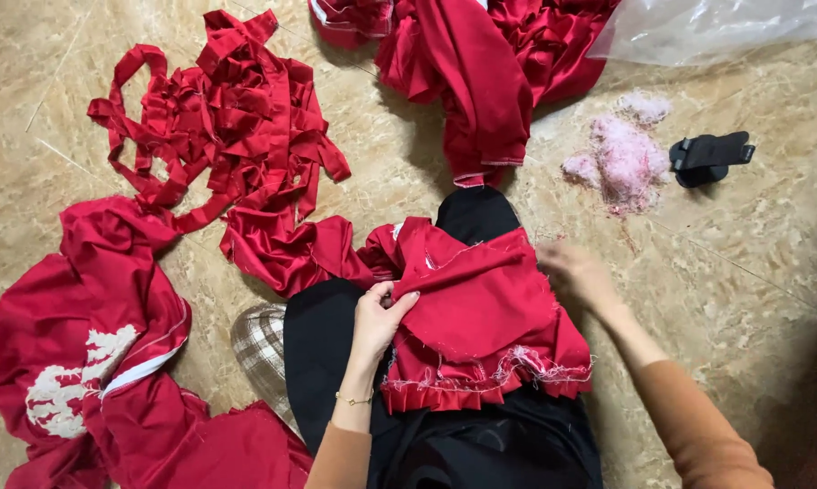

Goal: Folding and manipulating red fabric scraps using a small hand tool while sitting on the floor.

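In the head view, a red cloth piece with a pleated, frayed near edge is being held on the lap. Its left edge is being pinched by the left hand. The right hand is gripping its right edge, fingers curled. Red strips are lying far left.

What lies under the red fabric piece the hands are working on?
The red fabric piece lies on the person's lap, clad in black trousers. The left hand pinches its edge; anything beneath the cloth is covered.

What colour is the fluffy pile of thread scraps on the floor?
Pale pink; the fluffy pile of thread scraps shows best in the head view.
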